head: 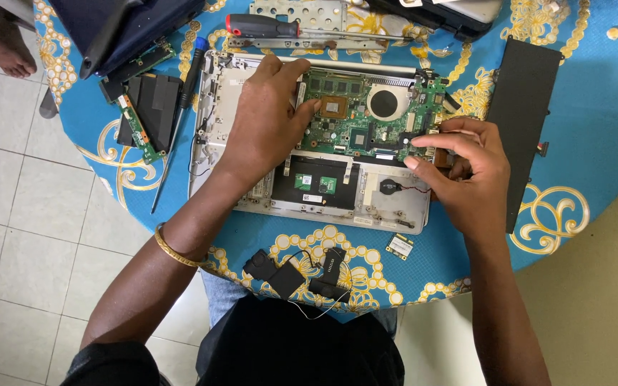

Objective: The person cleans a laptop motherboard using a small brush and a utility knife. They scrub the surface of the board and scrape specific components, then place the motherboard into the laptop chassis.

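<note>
The left hand [266, 118] is laid flat, palm down and fingers loosely spread, on the left part of an opened silver laptop base [248, 187]; its fingertips rest on the left edge of the green rectangular motherboard [366, 114], and nothing is gripped by it. The right hand [466, 168] is curled at the right edge of the same board, with thumb and forefinger pinched together on a small part at the board's lower right corner; what exactly is pinched cannot be told.

The motherboard is seated in the upper half of the laptop base, a round fan opening being seen near its middle. Below it, a black panel bearing a small green chip board [316, 184] is found, and a round coin cell with red and black leads [390, 187] lies just to the right of it.

A long black flat battery pack [520, 121] is placed just beyond the right hand. Near the front edge of the round table, covered in a blue cloth with gold ornament [595, 114], a pair of small black speakers with thin wires [298, 275] and a small square green card [399, 246] are laid. A blue-handled screwdriver [180, 107] lies left of the base, and a red-and-black-handled screwdriver [280, 27] lies above it.
</note>
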